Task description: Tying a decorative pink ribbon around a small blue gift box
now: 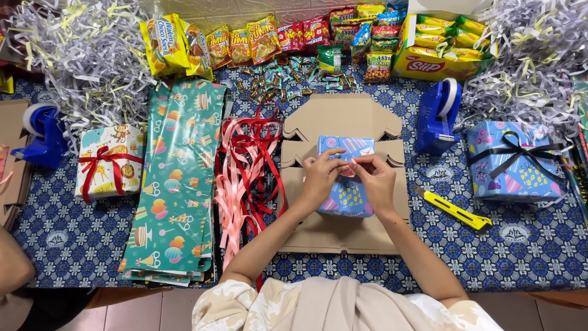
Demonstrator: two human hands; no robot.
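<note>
A small box wrapped in blue patterned paper [347,195] lies on flat brown cardboard [343,230] in the middle of the table. My left hand [321,178] rests on the box's left side with its fingers curled over the top. My right hand [375,179] lies on the right side. The fingertips of both hands meet over the top of the box and pinch something small and pale, too small to identify.
Red and pink ribbons [248,165] and sheets of green wrapping paper [177,184] lie to the left. A yellow cutter [456,210], a blue tape dispenser [438,116] and a wrapped blue gift [514,160] sit to the right. Snack packets [263,38] line the back. Another person's arm [12,263] is at far left.
</note>
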